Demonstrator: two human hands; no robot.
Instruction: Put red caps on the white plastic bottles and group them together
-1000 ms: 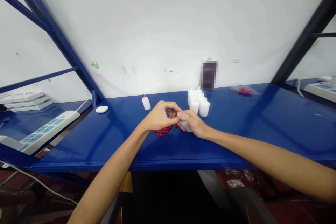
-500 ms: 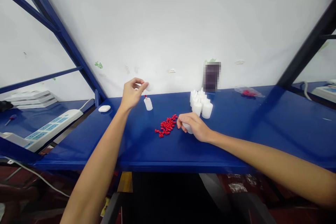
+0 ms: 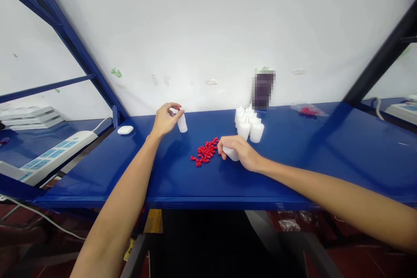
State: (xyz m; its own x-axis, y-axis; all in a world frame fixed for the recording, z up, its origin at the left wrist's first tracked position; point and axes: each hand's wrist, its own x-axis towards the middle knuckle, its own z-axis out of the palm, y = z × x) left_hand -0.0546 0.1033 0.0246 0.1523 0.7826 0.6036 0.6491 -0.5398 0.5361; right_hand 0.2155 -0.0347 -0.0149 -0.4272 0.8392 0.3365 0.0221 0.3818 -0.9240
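Left hand, left of frame center: thumb and fingertips pinched at the red-topped end of a white bottle, near the table's back edge; can't tell if its base touches. Right hand, just right of center: fingers curled around a second bottle. Red caps piled mid-frame, just beside it. More bottles grouped behind.

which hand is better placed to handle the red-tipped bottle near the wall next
Probably the left hand: it seems to pinch the red-tipped bottle, while the right hand is farther off, curled around another white bottle.
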